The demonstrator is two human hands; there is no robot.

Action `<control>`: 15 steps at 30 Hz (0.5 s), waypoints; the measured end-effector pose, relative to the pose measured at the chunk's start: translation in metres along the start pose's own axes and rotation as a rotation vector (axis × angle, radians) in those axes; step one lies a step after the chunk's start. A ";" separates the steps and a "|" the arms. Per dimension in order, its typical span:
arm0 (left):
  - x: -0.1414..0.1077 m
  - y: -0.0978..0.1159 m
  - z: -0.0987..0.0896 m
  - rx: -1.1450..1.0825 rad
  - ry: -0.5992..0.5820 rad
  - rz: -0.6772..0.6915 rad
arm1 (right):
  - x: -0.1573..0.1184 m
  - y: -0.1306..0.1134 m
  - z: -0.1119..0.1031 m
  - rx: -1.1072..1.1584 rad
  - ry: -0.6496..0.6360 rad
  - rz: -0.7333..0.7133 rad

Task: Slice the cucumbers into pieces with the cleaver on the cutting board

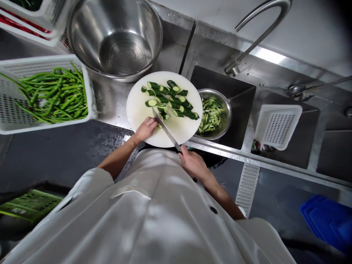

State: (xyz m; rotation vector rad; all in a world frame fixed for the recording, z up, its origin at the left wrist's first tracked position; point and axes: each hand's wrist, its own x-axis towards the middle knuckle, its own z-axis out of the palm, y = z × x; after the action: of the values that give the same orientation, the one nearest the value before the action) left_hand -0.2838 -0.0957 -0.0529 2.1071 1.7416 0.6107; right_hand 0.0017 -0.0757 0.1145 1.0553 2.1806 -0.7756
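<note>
On the round white cutting board (137, 99) lie several chunks of cucumber (173, 99), cut on the slant. My right hand (194, 163) grips the handle of a kitchen knife (167, 131), its blade pointing up and left across the board. At the board's lower left, my left hand (147, 128) has its fingers closed on a piece of cucumber (159, 125), mostly hidden beside the blade. A metal bowl (230, 116) of thin cucumber slices (210, 115) sits to the right, in the sink, partly behind the board's edge.
A big steel basin (121, 47) stands behind the board. At left is a white basket (92, 91) of green chili peppers (59, 93). A faucet (258, 40) arches over the sink (242, 110). Further right is a white plastic basket (280, 124) in another sink.
</note>
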 end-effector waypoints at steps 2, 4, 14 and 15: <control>-0.001 0.000 0.000 0.004 -0.008 -0.003 | 0.001 0.000 0.001 0.011 -0.014 -0.001; -0.002 -0.001 0.001 0.020 -0.006 0.005 | 0.002 0.001 0.002 0.009 -0.011 -0.003; -0.004 -0.006 0.006 0.031 0.032 -0.001 | 0.004 0.003 0.004 0.022 0.013 -0.019; -0.004 -0.006 0.006 0.025 0.030 -0.010 | 0.006 0.003 0.005 0.027 0.015 -0.023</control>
State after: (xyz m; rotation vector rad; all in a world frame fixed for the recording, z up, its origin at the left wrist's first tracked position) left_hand -0.2862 -0.0987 -0.0614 2.1157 1.7836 0.6238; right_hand 0.0021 -0.0750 0.1068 1.0544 2.2041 -0.8124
